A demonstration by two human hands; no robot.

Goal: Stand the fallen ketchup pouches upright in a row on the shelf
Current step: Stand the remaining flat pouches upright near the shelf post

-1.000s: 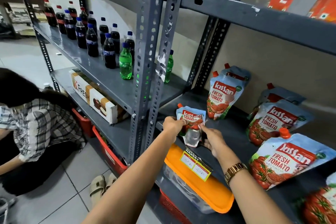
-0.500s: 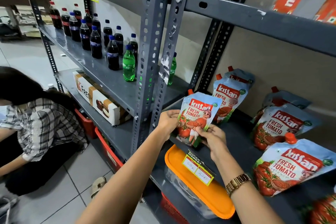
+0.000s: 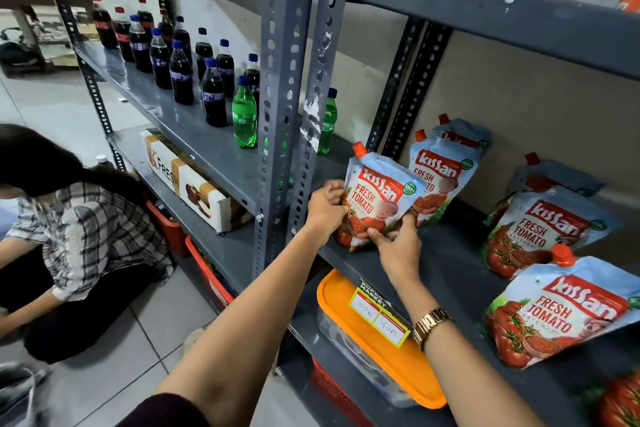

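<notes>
While two pale-blue plastic ketchup pouches (image 3: pixel 438 180) stand at the grey metal shelf's (image 3: pixel 446 274) back-left, left hand (image 3: pixel 325 208) and right hand (image 3: pixel 398 246) pinch a third pouch (image 3: pixel 375 199) upright beside them, with at least three slumped pouches (image 3: pixel 540 229) left to right.

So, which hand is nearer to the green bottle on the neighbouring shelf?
The left hand. It grips the left edge of the held ketchup pouch, on the side towards the green bottle. The right hand holds the pouch's bottom, farther away.
</notes>
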